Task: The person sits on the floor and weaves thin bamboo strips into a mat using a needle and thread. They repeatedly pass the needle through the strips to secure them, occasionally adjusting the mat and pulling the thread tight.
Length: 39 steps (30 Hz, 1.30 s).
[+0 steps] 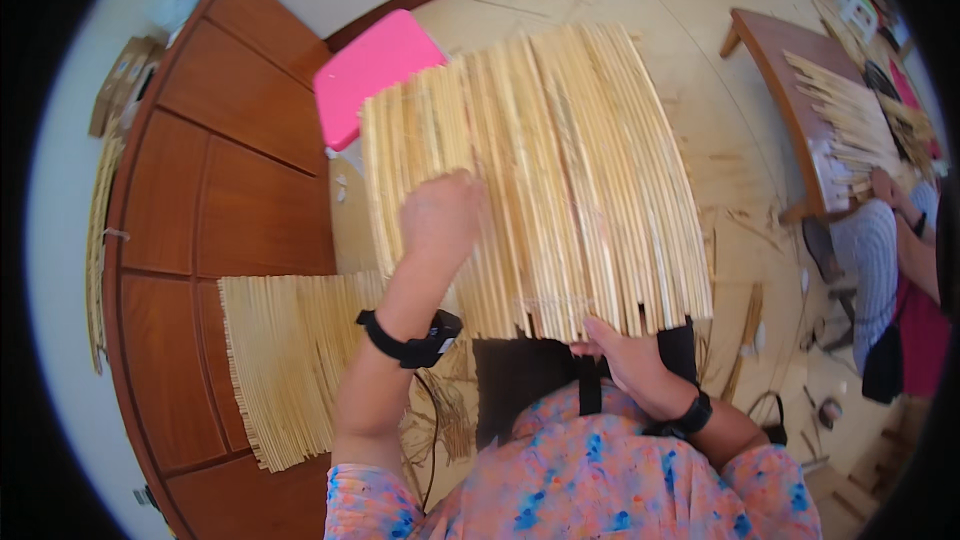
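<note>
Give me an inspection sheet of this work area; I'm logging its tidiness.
Surface: tan floor, no bench under the hands.
Job's things: straw mat held up; second straw mat lies by the wooden cabinet.
Clutter: straw scraps on the floor; pink stool.
Hands: left hand pressed on the mat face; right hand grips its lower edge.
Cables: nothing seen.
Surroundings: another person at a wooden table with sticks.

Mat (560, 170) – pale split bamboo strips, matt, ribbed; cabinet (230, 220) – glossy brown wood.
</note>
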Each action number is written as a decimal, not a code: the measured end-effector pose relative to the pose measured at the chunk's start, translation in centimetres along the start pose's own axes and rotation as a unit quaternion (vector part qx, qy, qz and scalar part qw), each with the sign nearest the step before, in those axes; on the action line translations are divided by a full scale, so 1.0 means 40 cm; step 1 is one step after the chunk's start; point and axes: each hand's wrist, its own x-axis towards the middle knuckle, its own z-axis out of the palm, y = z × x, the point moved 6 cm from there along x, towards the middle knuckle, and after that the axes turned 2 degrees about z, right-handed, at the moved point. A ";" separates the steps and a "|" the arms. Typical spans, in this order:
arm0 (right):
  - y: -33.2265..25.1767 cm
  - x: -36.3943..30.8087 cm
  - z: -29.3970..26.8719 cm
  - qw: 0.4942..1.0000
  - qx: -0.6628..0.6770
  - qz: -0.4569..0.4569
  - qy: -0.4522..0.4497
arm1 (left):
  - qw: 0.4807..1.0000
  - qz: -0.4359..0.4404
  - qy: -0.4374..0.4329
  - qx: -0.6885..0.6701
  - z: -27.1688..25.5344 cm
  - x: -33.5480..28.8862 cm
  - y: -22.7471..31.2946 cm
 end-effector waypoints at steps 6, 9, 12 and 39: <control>-0.037 -0.010 0.020 0.999 0.011 -0.033 -0.005 | 0.969 0.150 -0.052 -0.190 -0.082 -0.181 0.165; -0.047 -0.011 0.034 0.999 0.014 -0.048 -0.017 | 0.947 0.180 -0.123 -0.237 -0.052 -0.246 0.234; -0.063 -0.014 0.046 0.998 -0.005 -0.056 -0.028 | 0.949 0.174 -0.106 -0.242 -0.022 -0.259 0.259; -0.025 -0.019 0.053 0.996 0.065 -0.015 0.057 | 0.873 0.169 -0.115 -0.443 0.055 -0.197 0.236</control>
